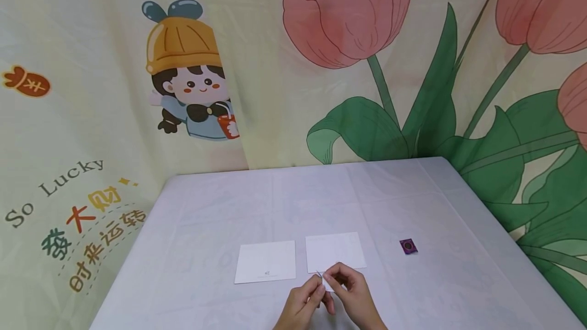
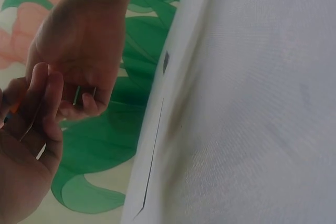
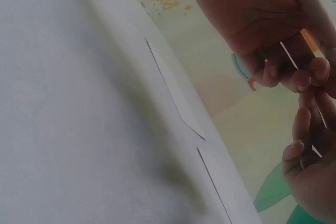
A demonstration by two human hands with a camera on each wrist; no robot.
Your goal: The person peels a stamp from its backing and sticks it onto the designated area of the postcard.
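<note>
Close in front of me, my left hand (image 1: 301, 303) and right hand (image 1: 356, 292) meet fingertip to fingertip. Between them they pinch a small white piece like paper or a sticker (image 1: 328, 286), mostly covered by the fingers; I cannot tell its exact kind. In the left wrist view the right hand (image 2: 81, 45) hangs from the top with curled fingers, and the left hand (image 2: 26, 161) is at the lower left. Two white cards lie flat on the table just beyond the hands, the left card (image 1: 265, 261) with a small grey print, the right card (image 1: 336, 249) plain.
To the right on the white-covered table (image 1: 220, 208) lies a small dark purple square packet (image 1: 408, 246) with a round mark. A patterned curtain (image 1: 266, 65) with tulips and a cartoon figure hangs behind the table's far edge.
</note>
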